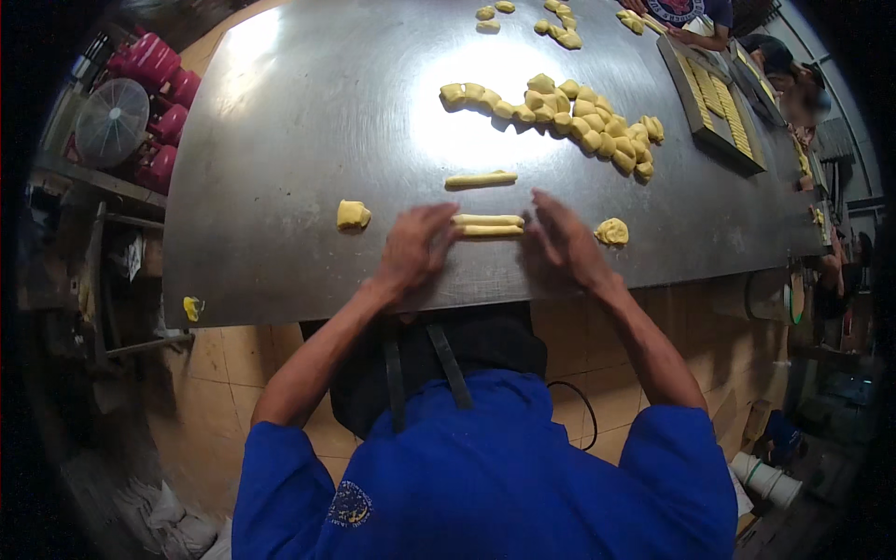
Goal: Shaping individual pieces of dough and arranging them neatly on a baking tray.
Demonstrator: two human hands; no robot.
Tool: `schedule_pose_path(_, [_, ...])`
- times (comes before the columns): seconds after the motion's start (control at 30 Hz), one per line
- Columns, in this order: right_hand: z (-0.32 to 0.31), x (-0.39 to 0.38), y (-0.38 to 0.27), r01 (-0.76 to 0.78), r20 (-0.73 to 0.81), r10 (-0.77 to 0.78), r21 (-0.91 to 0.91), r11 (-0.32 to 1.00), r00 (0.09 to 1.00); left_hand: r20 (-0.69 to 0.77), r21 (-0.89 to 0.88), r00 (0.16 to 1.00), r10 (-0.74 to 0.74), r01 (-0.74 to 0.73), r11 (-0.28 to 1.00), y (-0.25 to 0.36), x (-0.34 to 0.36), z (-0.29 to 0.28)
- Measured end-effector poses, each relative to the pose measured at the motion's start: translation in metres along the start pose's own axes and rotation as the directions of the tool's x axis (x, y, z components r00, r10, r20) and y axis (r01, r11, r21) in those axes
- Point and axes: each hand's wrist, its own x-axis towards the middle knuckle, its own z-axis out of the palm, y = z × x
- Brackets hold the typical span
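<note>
Work in hand: rolling two thin yellow dough sticks (488,225) side by side on the grey steel table (299,140), near its front edge.
Left hand (415,250): flat, fingers spread, released, fingertips at the sticks' left ends.
Right hand (563,243): flat, unclenched, fingertips at the right ends.
Doing it well, I'd judge: light, even palm pressure, working outward from the middle so thickness stays uniform.
Nearby: one finished yellow dough stick (481,179) just beyond; a small yellow dough lump (353,215) on the left, another yellow dough lump (612,231) on the right; a heap of cut yellow dough pieces (579,117) farther back.
</note>
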Motion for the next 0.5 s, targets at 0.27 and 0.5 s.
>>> schedule_pose_path(0.27, [0.024, 0.077, 0.018, 0.160, 0.006, -0.165, -0.292, 0.943, 0.986, -0.093, 0.005, 0.994, -0.058, 0.059, 0.998, -0.017, 0.071, -0.004])
schedule_pose_path(0.5, [-0.003, 0.072, -0.020, -0.287, 0.100, 0.281, 0.050, 0.957, 0.954, -0.071, -0.227, 0.988, -0.141, 0.121, 0.966, -0.005, 0.063, -0.024])
